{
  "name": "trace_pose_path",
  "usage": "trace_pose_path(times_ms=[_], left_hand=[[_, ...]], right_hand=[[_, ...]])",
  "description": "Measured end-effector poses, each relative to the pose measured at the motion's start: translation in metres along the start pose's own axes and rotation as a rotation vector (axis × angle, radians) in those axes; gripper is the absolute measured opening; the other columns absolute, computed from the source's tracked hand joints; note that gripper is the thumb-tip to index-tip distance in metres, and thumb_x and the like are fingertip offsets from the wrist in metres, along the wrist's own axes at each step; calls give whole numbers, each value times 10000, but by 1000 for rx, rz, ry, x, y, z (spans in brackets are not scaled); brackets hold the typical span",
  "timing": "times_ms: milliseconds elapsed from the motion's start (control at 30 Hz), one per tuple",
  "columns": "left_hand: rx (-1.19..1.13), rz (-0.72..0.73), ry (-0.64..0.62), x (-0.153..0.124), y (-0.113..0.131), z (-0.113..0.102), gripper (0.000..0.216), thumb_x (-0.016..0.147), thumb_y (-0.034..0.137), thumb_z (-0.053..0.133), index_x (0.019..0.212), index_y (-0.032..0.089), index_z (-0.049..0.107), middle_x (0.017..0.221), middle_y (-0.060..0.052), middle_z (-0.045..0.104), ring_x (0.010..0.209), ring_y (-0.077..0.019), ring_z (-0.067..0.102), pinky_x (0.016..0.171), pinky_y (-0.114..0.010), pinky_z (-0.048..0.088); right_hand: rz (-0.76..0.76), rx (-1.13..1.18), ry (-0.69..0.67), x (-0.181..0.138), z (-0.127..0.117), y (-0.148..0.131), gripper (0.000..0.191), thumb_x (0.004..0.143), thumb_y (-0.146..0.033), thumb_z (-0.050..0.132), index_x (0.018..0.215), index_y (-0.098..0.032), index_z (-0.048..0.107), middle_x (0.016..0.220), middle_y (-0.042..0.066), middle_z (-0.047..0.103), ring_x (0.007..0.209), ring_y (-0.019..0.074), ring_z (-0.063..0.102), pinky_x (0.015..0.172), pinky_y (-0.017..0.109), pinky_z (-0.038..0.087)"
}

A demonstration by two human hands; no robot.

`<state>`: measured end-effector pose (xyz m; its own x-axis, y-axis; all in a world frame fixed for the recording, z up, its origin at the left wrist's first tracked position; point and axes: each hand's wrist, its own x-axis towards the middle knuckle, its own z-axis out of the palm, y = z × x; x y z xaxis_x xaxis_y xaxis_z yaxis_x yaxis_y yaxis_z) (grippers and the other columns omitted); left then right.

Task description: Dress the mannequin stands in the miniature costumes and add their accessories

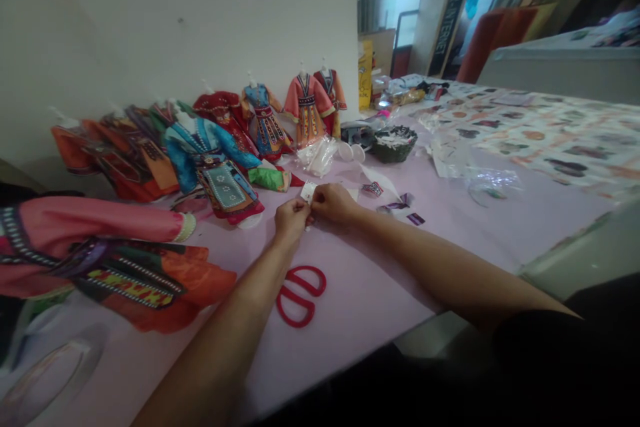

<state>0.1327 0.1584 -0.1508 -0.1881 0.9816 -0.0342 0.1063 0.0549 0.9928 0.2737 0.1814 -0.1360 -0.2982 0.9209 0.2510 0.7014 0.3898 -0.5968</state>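
The left hand (291,222) and right hand (333,206) are pinching a small white paper tag (309,192) between them, each grip narrow and holding it just above the lilac tabletop (360,307). Red scissors (300,295) are lying between the forearms. Doll costumes (210,160) are standing in a row against a white wall (200,20), with a clear plastic bag (317,155) and a green woven basket (393,146) sitting beyond the hands. A patterned sheet (540,134) is covering the tabletop's far right, and a doorway (400,34) is opening behind it.
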Motion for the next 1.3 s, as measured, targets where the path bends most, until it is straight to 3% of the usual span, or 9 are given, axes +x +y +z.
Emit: trace_pose_path(times_ms=[400, 933, 1300], left_hand=[[-56, 3, -45, -3, 2, -2, 85, 659, 158, 682, 635, 169, 601, 525, 20, 604, 438, -88, 514, 422, -183, 319], [4, 26, -7, 0, -4, -1, 134, 700, 180, 695, 622, 186, 587, 462, 36, 559, 403, -94, 494, 425, -184, 319], [-20, 12, 5, 2, -4, -1, 111, 697, 182, 681, 638, 172, 588, 524, 2, 621, 434, -101, 544, 445, -196, 368]], right_hand=[[48, 191, -102, 0, -9, 13, 162, 786, -216, 526, 698, -144, 642, 612, -22, 560, 547, 80, 457, 500, 198, 307], [-19, 75, -28, 0, -1, 6, 129, 794, -149, 584, 790, -112, 707, 770, 46, 698, 687, 119, 536, 620, 232, 334], [21, 89, 1, 7, -3, 15, 128, 793, -191, 554, 759, -133, 663, 712, 13, 630, 642, 108, 489, 590, 237, 311]])
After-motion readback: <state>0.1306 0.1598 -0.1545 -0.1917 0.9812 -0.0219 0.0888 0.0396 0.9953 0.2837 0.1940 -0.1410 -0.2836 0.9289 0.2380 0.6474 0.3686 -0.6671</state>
